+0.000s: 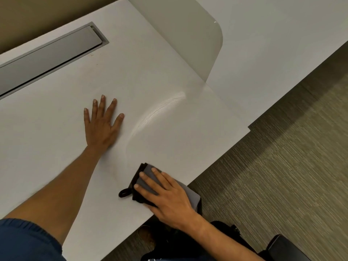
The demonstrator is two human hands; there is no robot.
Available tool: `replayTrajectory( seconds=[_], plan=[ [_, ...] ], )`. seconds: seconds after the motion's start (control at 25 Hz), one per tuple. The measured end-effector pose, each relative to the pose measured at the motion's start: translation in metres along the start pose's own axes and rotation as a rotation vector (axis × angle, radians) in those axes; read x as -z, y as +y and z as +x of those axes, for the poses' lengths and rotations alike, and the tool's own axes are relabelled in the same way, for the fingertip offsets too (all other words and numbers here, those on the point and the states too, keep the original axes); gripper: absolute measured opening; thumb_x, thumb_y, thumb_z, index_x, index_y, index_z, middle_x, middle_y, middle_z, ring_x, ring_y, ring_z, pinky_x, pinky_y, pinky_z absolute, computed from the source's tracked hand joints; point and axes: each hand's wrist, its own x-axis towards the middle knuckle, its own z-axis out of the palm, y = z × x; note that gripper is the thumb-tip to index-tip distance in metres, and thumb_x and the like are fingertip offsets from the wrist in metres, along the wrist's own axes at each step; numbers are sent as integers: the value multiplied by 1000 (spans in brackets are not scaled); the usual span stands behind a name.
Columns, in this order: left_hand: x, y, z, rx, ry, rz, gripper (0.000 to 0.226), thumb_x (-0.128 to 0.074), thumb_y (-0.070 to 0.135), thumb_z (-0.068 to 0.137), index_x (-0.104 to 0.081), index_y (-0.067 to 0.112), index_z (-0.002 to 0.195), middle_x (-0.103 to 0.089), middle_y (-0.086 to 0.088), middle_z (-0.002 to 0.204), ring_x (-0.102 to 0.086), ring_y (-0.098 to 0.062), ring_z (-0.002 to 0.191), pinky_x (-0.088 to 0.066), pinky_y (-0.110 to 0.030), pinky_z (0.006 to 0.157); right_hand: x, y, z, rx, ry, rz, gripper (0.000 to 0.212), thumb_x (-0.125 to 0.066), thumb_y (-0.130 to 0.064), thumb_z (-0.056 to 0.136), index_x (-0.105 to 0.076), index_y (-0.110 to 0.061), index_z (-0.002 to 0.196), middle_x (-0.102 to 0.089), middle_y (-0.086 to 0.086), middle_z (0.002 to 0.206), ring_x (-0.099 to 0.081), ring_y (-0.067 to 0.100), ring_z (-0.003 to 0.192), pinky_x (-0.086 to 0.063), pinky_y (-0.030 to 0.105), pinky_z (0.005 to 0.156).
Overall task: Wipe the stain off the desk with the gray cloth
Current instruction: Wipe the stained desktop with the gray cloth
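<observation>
The white desk fills most of the view. My right hand presses flat on the folded gray cloth with black edging and a black loop, at the desk's near edge. A curved wet streak arcs across the desk from the cloth's side toward the back right. My left hand lies flat on the desk with fingers spread, left of the streak and holding nothing. A small brownish speck shows near the cable tray. Part of the cloth hangs past the desk edge.
A gray cable tray lid is set into the desk at the back left. A beige divider panel stands at the back right beside a second desk. Carpet floor lies to the right; a black chair sits below.
</observation>
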Motion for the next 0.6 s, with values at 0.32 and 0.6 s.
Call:
replayTrajectory(
  seconds=[0.32, 0.6],
  plan=[
    [0, -2, 0, -10, -7, -12, 60, -9, 64, 105, -6, 46, 162, 0, 7, 174, 8, -15, 159, 8, -48, 127, 12, 4, 77, 64, -110, 8, 61, -46, -39, 103, -25, -38, 160, -15, -6, 173, -6, 25, 161, -9, 42, 130],
    [2, -3, 1, -11, -6, -35, 56, -8, 56, 107, -7, 45, 162, -1, 7, 173, 7, -14, 159, 7, -48, 127, 31, 54, 146, 16, -44, 26, 57, -50, -39, 103, -34, -39, 157, -23, -5, 171, -19, 26, 158, -18, 43, 128]
  ],
)
